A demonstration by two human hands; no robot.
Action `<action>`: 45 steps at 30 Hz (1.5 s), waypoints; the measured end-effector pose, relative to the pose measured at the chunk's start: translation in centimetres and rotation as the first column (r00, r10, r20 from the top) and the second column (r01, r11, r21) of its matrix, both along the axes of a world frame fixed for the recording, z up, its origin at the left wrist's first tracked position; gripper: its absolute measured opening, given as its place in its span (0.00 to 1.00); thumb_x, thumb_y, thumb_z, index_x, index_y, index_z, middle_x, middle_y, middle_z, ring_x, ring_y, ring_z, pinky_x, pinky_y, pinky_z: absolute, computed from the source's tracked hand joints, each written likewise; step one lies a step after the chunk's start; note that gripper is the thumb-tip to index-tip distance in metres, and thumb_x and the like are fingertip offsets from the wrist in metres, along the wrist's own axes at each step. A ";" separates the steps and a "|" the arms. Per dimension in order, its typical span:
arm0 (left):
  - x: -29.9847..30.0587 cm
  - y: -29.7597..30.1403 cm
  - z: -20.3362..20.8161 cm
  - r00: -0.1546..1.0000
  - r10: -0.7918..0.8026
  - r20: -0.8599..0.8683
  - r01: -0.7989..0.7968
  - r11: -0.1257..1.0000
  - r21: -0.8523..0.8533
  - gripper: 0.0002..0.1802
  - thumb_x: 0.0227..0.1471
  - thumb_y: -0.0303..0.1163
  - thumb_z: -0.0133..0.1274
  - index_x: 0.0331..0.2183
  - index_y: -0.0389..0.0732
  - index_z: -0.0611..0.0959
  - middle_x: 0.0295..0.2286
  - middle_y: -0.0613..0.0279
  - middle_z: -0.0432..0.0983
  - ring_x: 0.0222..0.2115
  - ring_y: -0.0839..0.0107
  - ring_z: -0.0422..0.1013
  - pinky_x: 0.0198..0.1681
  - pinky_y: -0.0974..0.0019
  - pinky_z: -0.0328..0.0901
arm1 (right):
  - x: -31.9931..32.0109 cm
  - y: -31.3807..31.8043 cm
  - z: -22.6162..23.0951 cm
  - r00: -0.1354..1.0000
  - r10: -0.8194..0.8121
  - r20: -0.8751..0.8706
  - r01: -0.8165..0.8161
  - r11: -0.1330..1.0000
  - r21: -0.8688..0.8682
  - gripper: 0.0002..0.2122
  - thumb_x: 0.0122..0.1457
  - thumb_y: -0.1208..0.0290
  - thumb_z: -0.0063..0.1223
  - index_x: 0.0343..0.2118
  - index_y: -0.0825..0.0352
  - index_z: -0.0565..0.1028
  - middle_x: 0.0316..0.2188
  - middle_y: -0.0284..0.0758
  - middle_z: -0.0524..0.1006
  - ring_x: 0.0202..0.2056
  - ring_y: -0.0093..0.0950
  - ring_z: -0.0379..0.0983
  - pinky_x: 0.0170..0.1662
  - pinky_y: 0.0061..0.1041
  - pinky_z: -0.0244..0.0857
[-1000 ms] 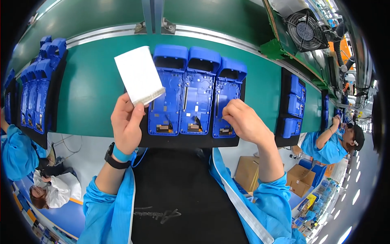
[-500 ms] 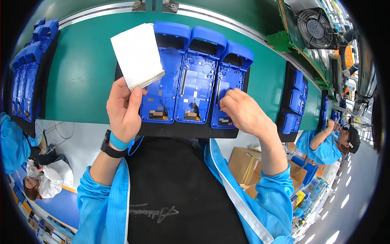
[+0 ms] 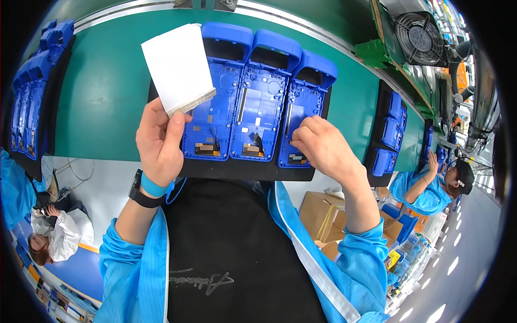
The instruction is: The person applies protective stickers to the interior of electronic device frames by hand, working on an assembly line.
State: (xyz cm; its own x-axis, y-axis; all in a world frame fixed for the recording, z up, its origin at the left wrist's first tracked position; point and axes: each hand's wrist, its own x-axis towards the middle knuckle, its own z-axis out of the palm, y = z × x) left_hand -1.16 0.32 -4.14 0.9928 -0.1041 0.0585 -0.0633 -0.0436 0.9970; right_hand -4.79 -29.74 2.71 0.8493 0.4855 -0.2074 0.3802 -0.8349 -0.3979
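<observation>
A stack of white backing sheets (image 3: 177, 64) with small grey pieces along its lower edge is pinched between the thumb and fingers of my left hand (image 3: 161, 142). It overlaps the left blue plastic housing (image 3: 219, 81). My right hand (image 3: 328, 148) is over the lower part of the right blue housing (image 3: 299, 102), its thumb and fingertips pressed together inside. Whatever they hold, if anything, is hidden. Between these two lies the middle blue housing (image 3: 262, 102), open side up, with a dark ribbon cable near its lower end. All three rest on a black mat (image 3: 253, 170).
Another black mat with blue housings (image 3: 29, 107) stands at the far left of the green bench (image 3: 107, 102). More housings (image 3: 393, 132) sit at the right. A fan (image 3: 417, 35) is at the upper right, cardboard boxes (image 3: 320, 212) below the bench. A co-worker (image 3: 425, 185) sits at right.
My left hand and the sheets have shifted slightly left. My right hand stays at the right housing with its fingers still together. The co-worker at right has raised a hand.
</observation>
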 end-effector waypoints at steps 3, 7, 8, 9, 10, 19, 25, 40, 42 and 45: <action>0.1 -0.2 0.0 1.000 0.011 0.020 -0.011 1.000 -0.006 0.14 0.61 0.26 0.45 0.47 0.30 0.70 0.33 0.55 0.79 0.35 0.74 0.73 0.41 0.72 0.66 | -0.6 -0.3 -0.5 0.999 -0.018 0.043 0.017 1.000 0.011 0.04 0.49 0.79 0.57 0.28 0.68 0.72 0.28 0.39 0.70 0.31 0.38 0.67 0.35 0.34 0.64; 0.1 0.0 -0.1 1.000 -0.001 -0.001 0.001 1.000 0.002 0.14 0.61 0.26 0.45 0.47 0.30 0.70 0.33 0.55 0.79 0.35 0.74 0.73 0.41 0.72 0.67 | -1.0 -0.8 0.2 0.994 -0.106 0.012 0.105 0.991 0.085 0.04 0.49 0.79 0.56 0.28 0.68 0.72 0.28 0.38 0.70 0.32 0.37 0.66 0.38 0.33 0.62; 0.1 0.1 -0.2 1.000 -0.002 0.012 0.001 1.000 0.021 0.14 0.61 0.26 0.45 0.47 0.30 0.70 0.33 0.55 0.79 0.35 0.74 0.73 0.41 0.72 0.67 | -1.1 -0.9 0.5 0.995 -0.101 0.000 0.101 0.994 0.046 0.04 0.50 0.79 0.56 0.28 0.68 0.72 0.29 0.37 0.70 0.33 0.37 0.66 0.39 0.33 0.61; 0.0 0.2 -0.2 1.000 -0.002 0.026 0.001 0.999 0.039 0.14 0.61 0.26 0.45 0.47 0.30 0.70 0.34 0.55 0.79 0.35 0.74 0.73 0.41 0.72 0.67 | -1.3 -1.0 0.4 0.995 -0.100 -0.003 0.100 0.994 0.047 0.04 0.50 0.79 0.56 0.28 0.68 0.72 0.29 0.37 0.70 0.33 0.37 0.66 0.39 0.33 0.61; 0.0 0.1 -0.2 1.000 -0.004 0.024 0.003 0.999 0.039 0.14 0.61 0.26 0.45 0.47 0.30 0.70 0.34 0.55 0.79 0.35 0.74 0.73 0.41 0.72 0.67 | -1.5 -1.0 0.4 0.996 -0.091 -0.021 0.091 0.995 0.028 0.04 0.49 0.80 0.56 0.28 0.67 0.72 0.29 0.37 0.70 0.34 0.36 0.65 0.40 0.33 0.61; 0.1 0.3 0.2 0.999 -0.014 -0.034 0.011 0.997 -0.072 0.14 0.61 0.25 0.45 0.47 0.31 0.70 0.37 0.54 0.78 0.35 0.74 0.73 0.42 0.71 0.67 | -2.5 -1.3 -0.5 0.995 -0.097 -0.010 0.097 0.995 0.016 0.05 0.48 0.80 0.57 0.27 0.67 0.73 0.30 0.36 0.71 0.36 0.37 0.65 0.42 0.32 0.61; -0.1 0.4 0.8 0.998 -0.045 -0.053 0.036 0.987 -0.160 0.15 0.60 0.25 0.45 0.48 0.30 0.70 0.39 0.52 0.77 0.37 0.73 0.72 0.44 0.69 0.66 | -2.9 -1.2 -0.9 0.993 -0.120 0.017 0.120 0.992 0.037 0.05 0.48 0.81 0.57 0.27 0.67 0.73 0.31 0.35 0.71 0.37 0.37 0.64 0.43 0.32 0.61; -2.7 -3.3 3.2 0.867 -0.425 -0.261 0.241 0.814 -0.528 0.12 0.63 0.31 0.45 0.44 0.34 0.71 0.41 0.57 0.76 0.40 0.76 0.71 0.44 0.70 0.68 | -2.3 3.7 1.0 0.905 -0.315 0.287 0.147 0.863 0.483 0.11 0.43 0.87 0.60 0.31 0.71 0.74 0.28 0.41 0.74 0.28 0.34 0.72 0.31 0.26 0.66; -2.7 -3.7 3.7 0.840 -0.446 -0.307 0.217 0.797 -0.564 0.12 0.63 0.31 0.44 0.44 0.34 0.71 0.41 0.56 0.75 0.41 0.75 0.71 0.45 0.69 0.68 | -1.9 5.1 0.9 0.912 -0.312 0.267 0.135 0.842 0.522 0.10 0.43 0.87 0.60 0.30 0.71 0.74 0.27 0.40 0.74 0.28 0.34 0.72 0.30 0.26 0.66; -2.5 -3.5 3.4 0.843 -0.456 -0.285 0.228 0.784 -0.578 0.12 0.63 0.31 0.42 0.43 0.33 0.70 0.42 0.54 0.74 0.42 0.73 0.72 0.47 0.67 0.68 | -1.5 5.5 0.8 0.912 -0.312 0.266 0.130 0.835 0.535 0.09 0.44 0.87 0.60 0.29 0.71 0.75 0.27 0.39 0.75 0.28 0.33 0.72 0.30 0.26 0.66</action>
State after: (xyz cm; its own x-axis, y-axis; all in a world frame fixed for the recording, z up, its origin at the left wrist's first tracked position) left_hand -3.68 -3.22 -0.70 0.8416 -0.5098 -0.1784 0.4224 0.4152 0.8057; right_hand -6.27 -24.20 3.48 0.9182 0.2345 0.3191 0.3932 -0.6354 -0.6645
